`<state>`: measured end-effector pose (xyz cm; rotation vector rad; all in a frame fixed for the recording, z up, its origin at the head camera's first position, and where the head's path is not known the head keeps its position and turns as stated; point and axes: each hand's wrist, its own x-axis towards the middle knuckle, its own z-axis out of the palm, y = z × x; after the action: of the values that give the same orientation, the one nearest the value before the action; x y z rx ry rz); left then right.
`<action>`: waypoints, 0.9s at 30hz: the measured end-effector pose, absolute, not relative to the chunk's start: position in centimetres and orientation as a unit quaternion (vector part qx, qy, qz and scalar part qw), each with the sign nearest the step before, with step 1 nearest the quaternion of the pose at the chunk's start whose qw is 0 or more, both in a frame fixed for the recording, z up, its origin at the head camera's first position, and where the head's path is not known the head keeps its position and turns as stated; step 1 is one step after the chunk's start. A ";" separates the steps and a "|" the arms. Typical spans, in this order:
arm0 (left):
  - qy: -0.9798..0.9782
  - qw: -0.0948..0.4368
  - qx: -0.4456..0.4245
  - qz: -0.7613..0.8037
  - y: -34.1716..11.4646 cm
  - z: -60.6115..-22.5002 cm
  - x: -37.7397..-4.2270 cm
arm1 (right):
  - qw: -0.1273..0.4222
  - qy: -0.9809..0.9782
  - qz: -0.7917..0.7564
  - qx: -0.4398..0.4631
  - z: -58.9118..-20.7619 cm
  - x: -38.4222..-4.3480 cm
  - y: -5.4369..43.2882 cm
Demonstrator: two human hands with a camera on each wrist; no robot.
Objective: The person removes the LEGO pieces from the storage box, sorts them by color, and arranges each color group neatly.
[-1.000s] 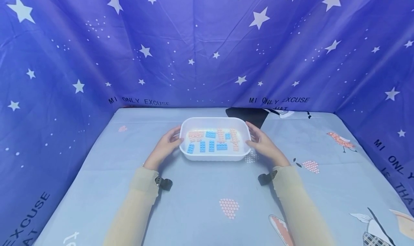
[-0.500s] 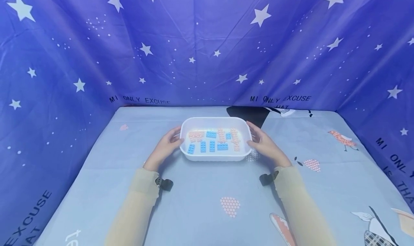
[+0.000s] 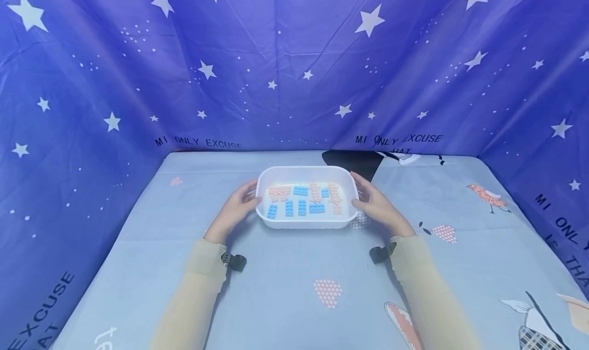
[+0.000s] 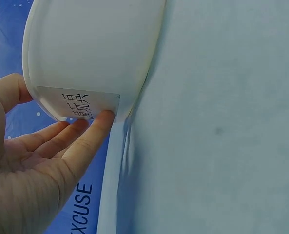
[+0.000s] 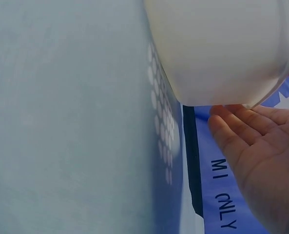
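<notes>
A white rectangular plastic container (image 3: 306, 224) with rounded corners stands at the middle of the cloth-covered table. Several blue toy bricks (image 3: 301, 207) and several pink toy bricks (image 3: 279, 192) lie spread over its floor. My left hand (image 3: 236, 207) grips the container's left end, thumb at the rim and fingers against the outer wall. In the left wrist view those fingers touch a label (image 4: 78, 103) with printed characters. On the opposite end my right hand (image 3: 379, 209) holds the container the same way, its fingertips (image 5: 216, 111) at the outer wall in the right wrist view.
A light blue printed cloth (image 3: 276, 288) covers the table. Purple-blue curtains (image 3: 285, 59) with white stars enclose its back and sides. Dark straps with small black devices sit at both wrists, one device (image 3: 237, 262) on the left and another (image 3: 379, 255) on the right.
</notes>
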<state>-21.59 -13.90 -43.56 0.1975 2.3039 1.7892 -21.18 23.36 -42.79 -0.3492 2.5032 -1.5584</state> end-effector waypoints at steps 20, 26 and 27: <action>0.780 0.105 0.065 0.613 -14.0 -43.7 -21.3 | -0.049 0.865 -0.485 -0.123 -40.2 -21.8 22.3; 0.781 0.101 0.066 0.613 -14.0 -43.6 -21.4 | -0.103 0.862 -0.486 -0.101 -38.8 -21.8 21.0; 0.781 0.100 0.069 0.612 -13.9 -43.5 -21.4 | -0.111 0.861 -0.486 -0.097 -38.6 -21.7 20.8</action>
<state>-21.42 -13.92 -43.52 0.2050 2.3094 1.8082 -21.74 20.83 -38.60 -0.3283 2.9155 -1.6461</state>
